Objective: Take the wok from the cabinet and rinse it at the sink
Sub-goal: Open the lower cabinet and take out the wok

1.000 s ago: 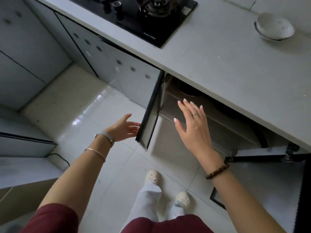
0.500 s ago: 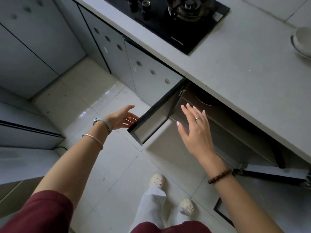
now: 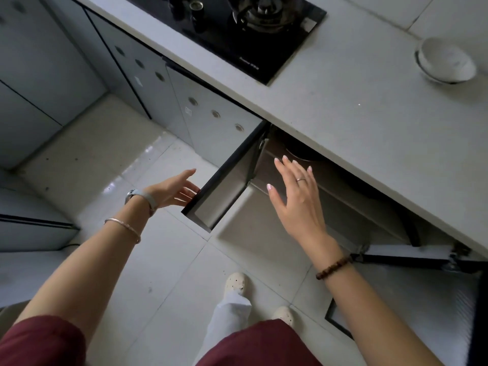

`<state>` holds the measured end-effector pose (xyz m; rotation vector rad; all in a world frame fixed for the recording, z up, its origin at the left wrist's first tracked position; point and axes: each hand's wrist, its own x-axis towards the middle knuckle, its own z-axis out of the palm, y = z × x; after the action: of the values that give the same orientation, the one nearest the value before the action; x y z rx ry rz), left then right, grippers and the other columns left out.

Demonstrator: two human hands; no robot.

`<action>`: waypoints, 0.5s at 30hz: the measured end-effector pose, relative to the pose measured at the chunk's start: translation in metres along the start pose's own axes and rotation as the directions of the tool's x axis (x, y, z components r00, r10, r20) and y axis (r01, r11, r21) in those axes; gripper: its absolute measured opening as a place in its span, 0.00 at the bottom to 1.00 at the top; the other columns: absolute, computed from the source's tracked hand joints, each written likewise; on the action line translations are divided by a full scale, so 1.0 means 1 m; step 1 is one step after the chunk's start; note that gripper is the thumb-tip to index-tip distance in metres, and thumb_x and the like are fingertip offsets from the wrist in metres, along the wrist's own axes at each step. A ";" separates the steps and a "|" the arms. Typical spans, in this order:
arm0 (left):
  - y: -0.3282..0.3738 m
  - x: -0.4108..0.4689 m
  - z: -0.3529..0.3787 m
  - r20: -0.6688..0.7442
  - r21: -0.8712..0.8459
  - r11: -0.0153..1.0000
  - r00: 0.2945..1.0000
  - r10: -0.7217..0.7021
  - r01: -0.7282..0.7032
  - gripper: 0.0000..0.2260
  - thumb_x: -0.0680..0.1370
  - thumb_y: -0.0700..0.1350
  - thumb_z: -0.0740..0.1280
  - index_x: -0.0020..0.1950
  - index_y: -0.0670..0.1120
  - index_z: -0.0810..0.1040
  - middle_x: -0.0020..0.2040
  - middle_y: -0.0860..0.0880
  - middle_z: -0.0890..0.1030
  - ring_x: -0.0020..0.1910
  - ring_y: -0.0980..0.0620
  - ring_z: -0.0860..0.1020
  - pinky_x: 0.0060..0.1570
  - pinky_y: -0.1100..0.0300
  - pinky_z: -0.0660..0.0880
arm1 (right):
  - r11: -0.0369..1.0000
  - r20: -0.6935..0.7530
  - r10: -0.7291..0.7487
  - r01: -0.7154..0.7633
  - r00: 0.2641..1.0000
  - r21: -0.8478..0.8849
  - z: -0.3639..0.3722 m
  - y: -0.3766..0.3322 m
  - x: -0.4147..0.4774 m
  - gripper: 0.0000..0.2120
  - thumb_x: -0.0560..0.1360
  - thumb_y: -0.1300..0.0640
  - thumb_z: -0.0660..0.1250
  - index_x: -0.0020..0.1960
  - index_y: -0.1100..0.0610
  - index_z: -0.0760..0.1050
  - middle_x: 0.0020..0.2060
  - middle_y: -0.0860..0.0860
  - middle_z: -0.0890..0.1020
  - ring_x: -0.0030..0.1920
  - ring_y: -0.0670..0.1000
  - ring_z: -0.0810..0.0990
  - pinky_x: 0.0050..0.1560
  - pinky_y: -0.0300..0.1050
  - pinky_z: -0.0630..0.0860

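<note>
Left grip (image 3: 173, 190), fingers straight, by the cabinet door (image 3: 224, 186); right grip (image 3: 295, 199) spread and empty before the shelf (image 3: 343, 194) — best hold the door wide, then reach the dark wok (image 3: 303, 154)

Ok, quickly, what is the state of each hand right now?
Left hand: open, holds nothing, fingers beside the cabinet door edge.
Right hand: open, fingers spread, holds nothing, before the open cabinet.

Head-worn view, steeply downward, close
</note>
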<state>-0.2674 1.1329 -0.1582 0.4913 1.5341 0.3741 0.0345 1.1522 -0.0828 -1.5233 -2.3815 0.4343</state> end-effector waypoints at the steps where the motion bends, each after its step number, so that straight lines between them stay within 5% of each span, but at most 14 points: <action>1: 0.001 -0.002 0.004 -0.032 0.069 0.997 0.999 0.026 -0.023 0.27 0.79 0.62 0.54 0.52 0.41 0.79 0.49 0.40 0.79 0.45 0.45 0.78 0.56 0.51 0.75 | 1.000 -0.006 0.006 -0.006 1.000 -0.003 -0.003 0.003 -0.004 0.25 0.81 0.47 0.57 0.76 0.53 0.62 0.75 0.52 0.64 0.76 0.51 0.59 0.77 0.52 0.49; 4: 0.006 -0.017 0.024 -0.179 0.481 0.864 0.948 0.264 -0.150 0.22 0.79 0.61 0.57 0.65 0.47 0.74 0.60 0.46 0.77 0.59 0.45 0.76 0.63 0.50 0.72 | 1.000 -0.033 0.024 -0.023 0.999 0.003 -0.011 0.014 -0.017 0.26 0.81 0.47 0.57 0.76 0.54 0.62 0.75 0.52 0.64 0.76 0.50 0.59 0.77 0.52 0.49; 7: 0.010 -0.044 0.057 -0.199 0.783 0.559 0.740 0.643 -0.275 0.24 0.78 0.58 0.62 0.71 0.50 0.68 0.67 0.48 0.72 0.65 0.47 0.72 0.63 0.51 0.70 | 0.998 -0.077 0.051 -0.049 0.996 0.028 -0.022 0.029 -0.034 0.26 0.80 0.48 0.59 0.76 0.55 0.62 0.74 0.53 0.65 0.75 0.51 0.60 0.77 0.53 0.50; 11: 0.012 -0.074 0.106 -0.093 0.897 0.277 0.465 0.880 -0.344 0.25 0.76 0.53 0.66 0.71 0.46 0.68 0.66 0.46 0.73 0.64 0.45 0.72 0.60 0.51 0.73 | 0.996 -0.114 0.088 -0.085 0.990 0.034 -0.039 0.054 -0.066 0.26 0.80 0.47 0.58 0.75 0.55 0.62 0.74 0.52 0.65 0.75 0.51 0.60 0.77 0.52 0.49; 15: 0.003 -0.091 0.157 -0.037 0.932 0.167 0.375 0.926 -0.322 0.27 0.75 0.52 0.67 0.72 0.45 0.68 0.67 0.45 0.73 0.64 0.44 0.73 0.63 0.49 0.71 | 0.989 -0.144 0.142 -0.136 0.979 0.055 -0.061 0.087 -0.107 0.26 0.80 0.47 0.58 0.76 0.55 0.62 0.74 0.52 0.65 0.76 0.50 0.59 0.77 0.51 0.49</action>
<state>-0.1121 1.0775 -0.0833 2.1601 2.0224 0.5389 0.1737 1.0952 -0.0691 -1.6477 -2.1484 0.3876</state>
